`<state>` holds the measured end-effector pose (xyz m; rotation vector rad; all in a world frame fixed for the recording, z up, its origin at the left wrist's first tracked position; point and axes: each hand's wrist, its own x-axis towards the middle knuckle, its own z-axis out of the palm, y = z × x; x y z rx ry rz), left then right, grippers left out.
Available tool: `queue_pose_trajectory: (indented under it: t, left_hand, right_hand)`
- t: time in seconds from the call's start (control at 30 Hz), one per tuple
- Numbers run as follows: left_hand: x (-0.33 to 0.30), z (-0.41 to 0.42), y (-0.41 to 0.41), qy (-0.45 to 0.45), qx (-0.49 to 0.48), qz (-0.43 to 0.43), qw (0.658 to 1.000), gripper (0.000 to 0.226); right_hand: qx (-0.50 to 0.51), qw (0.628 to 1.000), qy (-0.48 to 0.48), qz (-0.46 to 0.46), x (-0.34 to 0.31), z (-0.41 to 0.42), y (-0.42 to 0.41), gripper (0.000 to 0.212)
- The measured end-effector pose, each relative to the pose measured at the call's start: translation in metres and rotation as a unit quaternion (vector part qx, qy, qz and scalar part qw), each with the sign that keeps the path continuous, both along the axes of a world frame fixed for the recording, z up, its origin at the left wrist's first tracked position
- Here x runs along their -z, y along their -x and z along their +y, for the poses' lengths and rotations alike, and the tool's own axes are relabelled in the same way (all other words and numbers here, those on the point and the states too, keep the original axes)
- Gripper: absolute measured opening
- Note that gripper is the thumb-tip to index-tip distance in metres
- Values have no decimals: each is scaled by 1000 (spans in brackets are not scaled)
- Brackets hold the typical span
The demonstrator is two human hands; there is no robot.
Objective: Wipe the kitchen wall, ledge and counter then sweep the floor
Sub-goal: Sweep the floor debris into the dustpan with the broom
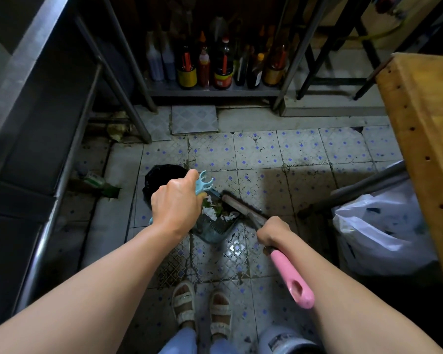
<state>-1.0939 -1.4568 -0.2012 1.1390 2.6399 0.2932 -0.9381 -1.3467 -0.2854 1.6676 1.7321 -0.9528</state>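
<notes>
Head view, from the left: the left hand (175,204) curls its fingers round the blue dustpan handle (202,183), the dustpan (215,232) resting on the tiled floor (304,159) with scraps inside. The right hand (273,232) grips the pink-handled broom (290,277), bristles at the pan's mouth. Best to keep the lip flat and use short strokes, I'd say.

Both bare arms reach down, left hand (175,209) and right hand (273,232) each curled in a grip.
</notes>
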Motion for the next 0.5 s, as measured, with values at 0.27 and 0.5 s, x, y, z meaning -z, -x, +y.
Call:
queue_pose_trajectory:
  t: [0.27, 0.5]
  left_hand:
    - [-5, -9, -16, -11, 11, 17, 1000, 27]
    - [-25, -15, -31, -23, 4, 32, 999, 28]
  right_hand:
    - [16, 1000, -12, 4, -10, -5, -9, 35]
    - [11, 999, -27, 20, -31, -7, -21, 35]
